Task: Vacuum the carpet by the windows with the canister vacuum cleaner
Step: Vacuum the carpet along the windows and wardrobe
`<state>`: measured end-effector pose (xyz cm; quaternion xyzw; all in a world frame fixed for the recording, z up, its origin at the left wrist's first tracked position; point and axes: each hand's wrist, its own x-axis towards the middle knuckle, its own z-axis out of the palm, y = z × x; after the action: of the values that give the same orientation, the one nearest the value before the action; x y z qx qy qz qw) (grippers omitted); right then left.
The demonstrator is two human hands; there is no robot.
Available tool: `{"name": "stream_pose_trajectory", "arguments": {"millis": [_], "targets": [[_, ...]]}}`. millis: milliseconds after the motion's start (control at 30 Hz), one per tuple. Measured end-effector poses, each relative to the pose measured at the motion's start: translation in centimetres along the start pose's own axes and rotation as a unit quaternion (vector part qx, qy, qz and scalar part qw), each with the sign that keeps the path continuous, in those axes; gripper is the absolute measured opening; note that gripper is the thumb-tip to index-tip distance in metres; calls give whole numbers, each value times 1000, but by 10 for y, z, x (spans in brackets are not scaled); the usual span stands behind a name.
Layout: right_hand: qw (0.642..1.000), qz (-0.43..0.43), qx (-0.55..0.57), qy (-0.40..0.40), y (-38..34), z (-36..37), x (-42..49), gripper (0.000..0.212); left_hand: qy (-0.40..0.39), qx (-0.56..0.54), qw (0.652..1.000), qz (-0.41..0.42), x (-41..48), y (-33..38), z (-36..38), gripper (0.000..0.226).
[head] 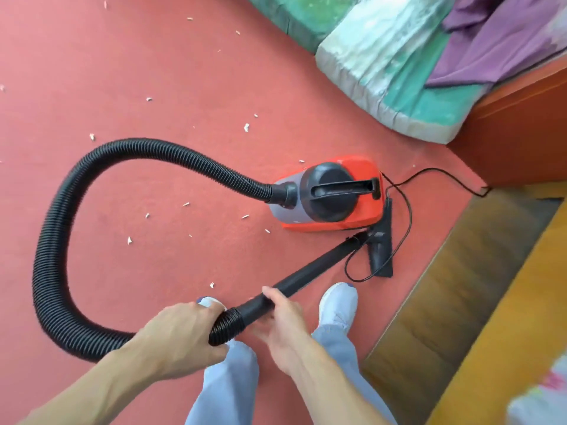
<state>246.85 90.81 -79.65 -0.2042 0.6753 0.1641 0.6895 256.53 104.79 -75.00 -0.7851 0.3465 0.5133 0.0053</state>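
- Red carpet (122, 72) fills most of the view, with small white scraps (246, 127) scattered over it, mostly ahead of me and to the left.
- canister vacuum (329, 196), red and grey with a black top handle, sits on the carpet ahead of my feet, slightly right.
- black ribbed hose (52, 228) leaves its front, loops wide to the left and comes back to my hands.
- left hand (181, 332) grips the ribbed end of the hose, fingers curled round it.
- right hand (282, 314) holds the black wand (310, 273) just past the hose joint, thumb on top, fingers wrapped under.
- wand slants forward and right to the floor nozzle (380, 243), which lies on the carpet just beside the canister's rear corner.
- black cord (409, 216) loops on the carpet around the nozzle and runs right toward the wooden furniture (515, 133).
- green-and-white cushions (386, 75) top right, purple cloth (497, 41) on them.
- light shoes below my hands, right shoe (337, 305) near the cord loop.
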Motion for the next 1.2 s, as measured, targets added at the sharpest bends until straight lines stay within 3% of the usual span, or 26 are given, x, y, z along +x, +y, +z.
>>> {"name": "stream_pose_trajectory", "arguments": {"millis": [167, 300, 400, 567, 733, 833, 933, 1200], "targets": [[983, 56, 168, -46, -3, 15, -69, 11, 22, 69, 997, 40, -59, 34, -44, 31], [968, 54, 245, -15, -10, 5, -127, 12, 38, 109, 993, 36, -107, 44, -73, 28], [961, 42, 272, 21, -16, -18, -157, 18, 94, 126, 985, 77, -139, 40, -87, 25], [969, 17, 242, 45, -25, -47, -204, 17, 113, 166, 973, 113, -187, 40, -95, 38], [975, -14, 208, 84, -22, -62, -258, 11, 186, 161, 950, 190, -226, 75, -115, 11], [973, -18, 214, 82, -19, -71, -300, 13, 207, 168, 940, 214, -253, 97, -142, 13], [976, -25, 203, 73, -18, -75, -339, 13, 208, 195, 930, 231, -281, 113, -170, 25], [985, -52, 153, 54, -15, -65, -412, 20, 198, 205, 929, 237, -336, 124, -221, 21]]}}
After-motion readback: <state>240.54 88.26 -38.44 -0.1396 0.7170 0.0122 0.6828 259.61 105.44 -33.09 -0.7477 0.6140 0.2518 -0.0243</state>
